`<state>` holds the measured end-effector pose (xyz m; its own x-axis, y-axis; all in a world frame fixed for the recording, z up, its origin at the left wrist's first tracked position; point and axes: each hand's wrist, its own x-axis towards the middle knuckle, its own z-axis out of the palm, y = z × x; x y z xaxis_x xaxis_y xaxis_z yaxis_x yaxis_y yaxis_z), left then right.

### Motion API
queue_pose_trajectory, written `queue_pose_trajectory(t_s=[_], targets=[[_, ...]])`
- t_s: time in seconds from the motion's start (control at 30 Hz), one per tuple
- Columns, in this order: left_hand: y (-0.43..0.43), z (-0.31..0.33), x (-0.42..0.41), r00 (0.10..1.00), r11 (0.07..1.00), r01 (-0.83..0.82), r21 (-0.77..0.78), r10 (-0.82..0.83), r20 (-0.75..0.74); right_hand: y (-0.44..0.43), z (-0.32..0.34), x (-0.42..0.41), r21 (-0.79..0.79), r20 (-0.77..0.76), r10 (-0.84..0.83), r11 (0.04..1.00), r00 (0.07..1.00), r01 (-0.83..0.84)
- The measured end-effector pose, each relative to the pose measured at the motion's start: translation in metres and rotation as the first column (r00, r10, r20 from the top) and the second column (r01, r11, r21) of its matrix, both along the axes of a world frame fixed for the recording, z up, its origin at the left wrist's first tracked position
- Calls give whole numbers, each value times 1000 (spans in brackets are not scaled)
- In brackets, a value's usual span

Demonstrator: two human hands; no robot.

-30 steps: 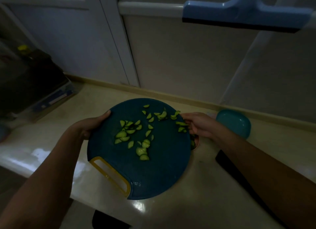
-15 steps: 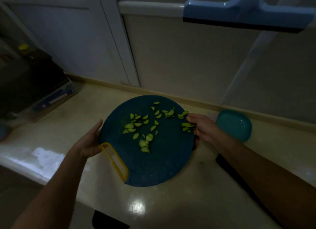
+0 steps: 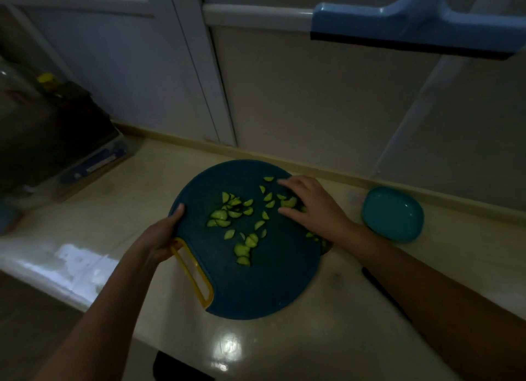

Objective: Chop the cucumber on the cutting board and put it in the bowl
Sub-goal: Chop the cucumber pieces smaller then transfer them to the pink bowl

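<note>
resting flat with fingers spread, the right hand (image 3: 308, 207) covers the pieces (image 3: 219, 215) at the board's (image 3: 256, 289) upper right. most pieces lie to its left, mid-frame. left hand (image 3: 162, 235) grips the board's left edge. what seems the bowl (image 3: 326, 247) peeks from under the right edge, so the sweep likely runs rightward.
</note>
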<state>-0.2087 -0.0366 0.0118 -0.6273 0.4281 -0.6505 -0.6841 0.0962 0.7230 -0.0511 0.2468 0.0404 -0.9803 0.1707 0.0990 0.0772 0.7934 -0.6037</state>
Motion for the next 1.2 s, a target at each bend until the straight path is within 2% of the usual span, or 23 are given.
queue_pose_trajectory(t_s=[0.07, 0.17, 0.53, 0.9, 1.2], targets=[[3, 2, 1, 1000, 1000, 8, -4, -8, 12, -6, -4, -7, 108, 37, 74, 991, 997, -78], [5, 3, 1, 1000, 1000, 2, -1, -2, 13, -13, -14, -16, 169, 61, 52, 984, 997, -61], [-12, -2, -6, 998, 999, -39, -4, 39, 39, -32, -44, -31, 165, 42, -107, 981, 993, 99], [-16, -14, -2, 989, 994, -110, 2, 109, 102, -37, -62, -12, 300, -13, -78, 951, 997, 78], [-17, -14, -2, 985, 989, -145, 17, 143, 95, -18, -69, 13, 458, 25, -131, 883, 991, 105]])
